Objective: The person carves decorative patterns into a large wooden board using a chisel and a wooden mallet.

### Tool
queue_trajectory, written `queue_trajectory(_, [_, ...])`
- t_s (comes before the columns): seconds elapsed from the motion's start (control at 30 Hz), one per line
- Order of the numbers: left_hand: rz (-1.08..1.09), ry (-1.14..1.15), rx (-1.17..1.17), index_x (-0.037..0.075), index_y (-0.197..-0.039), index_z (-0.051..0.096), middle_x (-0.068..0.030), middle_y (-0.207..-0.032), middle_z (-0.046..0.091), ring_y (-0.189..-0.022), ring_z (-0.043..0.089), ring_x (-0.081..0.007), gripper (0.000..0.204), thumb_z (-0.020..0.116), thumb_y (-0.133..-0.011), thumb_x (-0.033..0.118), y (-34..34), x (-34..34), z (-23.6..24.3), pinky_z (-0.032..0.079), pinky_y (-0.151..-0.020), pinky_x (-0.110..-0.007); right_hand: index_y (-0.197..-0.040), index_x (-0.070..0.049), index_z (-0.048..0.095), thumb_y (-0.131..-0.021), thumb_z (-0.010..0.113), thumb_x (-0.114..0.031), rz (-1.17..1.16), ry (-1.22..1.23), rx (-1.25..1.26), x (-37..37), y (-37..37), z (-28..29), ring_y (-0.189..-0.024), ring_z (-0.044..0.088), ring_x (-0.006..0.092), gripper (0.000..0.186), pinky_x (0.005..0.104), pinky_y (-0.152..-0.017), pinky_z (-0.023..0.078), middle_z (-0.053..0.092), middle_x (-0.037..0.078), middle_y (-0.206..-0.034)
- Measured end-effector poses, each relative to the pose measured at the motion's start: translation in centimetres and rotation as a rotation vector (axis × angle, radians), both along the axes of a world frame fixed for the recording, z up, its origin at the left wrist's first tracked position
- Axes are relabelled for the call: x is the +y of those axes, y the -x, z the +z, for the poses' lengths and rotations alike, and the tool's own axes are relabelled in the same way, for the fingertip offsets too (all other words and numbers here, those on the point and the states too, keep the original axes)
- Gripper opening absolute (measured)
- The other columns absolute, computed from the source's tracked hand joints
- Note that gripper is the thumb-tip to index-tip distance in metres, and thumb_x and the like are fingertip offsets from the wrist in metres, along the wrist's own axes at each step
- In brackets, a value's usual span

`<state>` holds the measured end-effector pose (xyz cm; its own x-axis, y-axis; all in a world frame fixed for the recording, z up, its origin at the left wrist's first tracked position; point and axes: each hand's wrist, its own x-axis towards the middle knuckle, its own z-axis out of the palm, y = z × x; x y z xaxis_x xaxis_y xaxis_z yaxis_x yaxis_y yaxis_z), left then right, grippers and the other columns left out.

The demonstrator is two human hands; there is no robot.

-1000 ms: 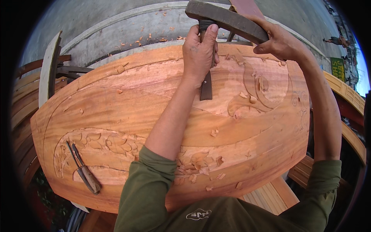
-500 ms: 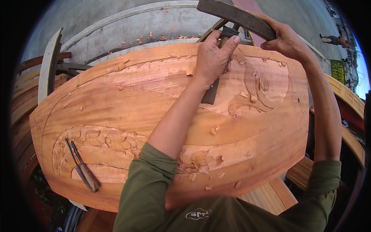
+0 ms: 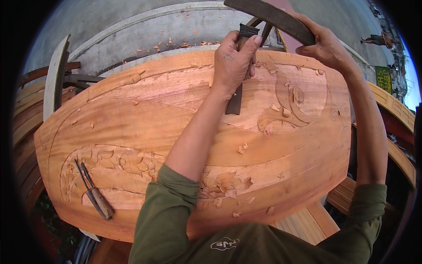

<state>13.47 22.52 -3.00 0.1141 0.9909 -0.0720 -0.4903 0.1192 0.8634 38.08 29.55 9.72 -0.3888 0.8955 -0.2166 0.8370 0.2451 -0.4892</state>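
Observation:
My left hand [image 3: 233, 61] is closed around the handle of a flat chisel [image 3: 234, 105], whose top is wrapped in dark material. The wide blade points down onto the upper part of a reddish wooden panel [image 3: 127, 119] with carved scrolls, leaves and loose shavings. My right hand [image 3: 325, 48] grips a long, dark, block-like mallet [image 3: 270, 16], raised just above and right of the chisel's top. Two slender tools [image 3: 99, 200] with handles lie side by side on the panel's lower left. My left fingertips are partly hidden.
Stacked wooden boards [image 3: 28, 127] and a pale upright plank [image 3: 56, 75] stand at the left. Panelled woodwork [image 3: 389, 105] is at the right. Concrete ground [image 3: 132, 31] with shavings lies beyond the panel. A person [image 3: 377, 40] and a green sign [image 3: 383, 79] are far off at the right.
The mallet has shifted right since a second ago. My left hand with the chisel moved right, then back a little to the left over the last half second.

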Motion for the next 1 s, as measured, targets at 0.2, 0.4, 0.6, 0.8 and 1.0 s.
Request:
queue_trajectory(0.2, [-0.016,0.057,0.005,0.004,-0.112,0.062,-0.0024,-0.071,0.064,-0.048,0.060,-0.0095,0.041,0.075,-0.104,0.042,0.1,0.2,-0.9,0.046,-0.042,-0.023,-0.166,-0.015,0.042,-0.083,0.083,-0.022,-0.373,-0.040,0.222,0.9,2.4,-0.8,-0.102,0.068,0.0216,0.093,0.0330,-0.094,0.053,0.071,0.013,-0.123])
queue_trajectory(0.4, [-0.063,0.071,0.049,0.005,-0.111,0.062,-0.0019,-0.071,0.064,-0.048,0.060,-0.0089,0.041,0.075,-0.104,0.043,0.1,0.0,-0.4,0.048,-0.043,-0.023,-0.163,-0.017,0.046,-0.078,0.083,-0.013,0.266,-0.157,-0.038,1.9,0.8,-1.3,-0.088,0.071,0.0253,0.093,0.0378,-0.076,0.058,0.073,0.020,-0.110])
queue_trajectory(0.6, [-0.059,0.039,-0.060,0.004,-0.111,0.062,-0.0026,-0.070,0.064,-0.049,0.060,-0.0097,0.040,0.076,-0.104,0.041,0.1,-0.2,-0.5,0.046,-0.043,-0.023,-0.161,-0.014,0.048,-0.079,0.084,-0.020,-0.217,0.005,0.145,-0.1,2.2,-0.7,-0.104,0.071,0.0251,0.090,0.0354,-0.094,0.055,0.074,0.014,-0.116])
queue_trajectory(0.8, [-0.143,0.044,-0.027,0.003,-0.113,0.062,-0.0042,-0.072,0.066,-0.048,0.060,-0.0106,0.040,0.076,-0.104,0.040,-0.1,-0.6,-0.3,0.046,-0.044,-0.024,-0.163,-0.012,0.045,-0.081,0.088,-0.025,-0.061,-0.037,0.055,0.2,-0.1,-0.1,-0.099,0.067,0.0181,0.094,0.0322,-0.090,0.055,0.072,0.010,-0.114])
queue_trajectory(1.0, [-0.102,0.017,-0.051,0.002,-0.115,0.062,-0.0047,-0.072,0.066,-0.047,0.059,-0.0108,0.041,0.076,-0.104,0.039,0.0,-0.5,-0.5,0.045,-0.043,-0.024,-0.162,-0.008,0.044,-0.083,0.084,-0.025,-0.254,-0.076,0.167,-2.2,1.9,-1.3,-0.109,0.069,0.0229,0.090,0.0358,-0.100,0.053,0.070,0.014,-0.130])
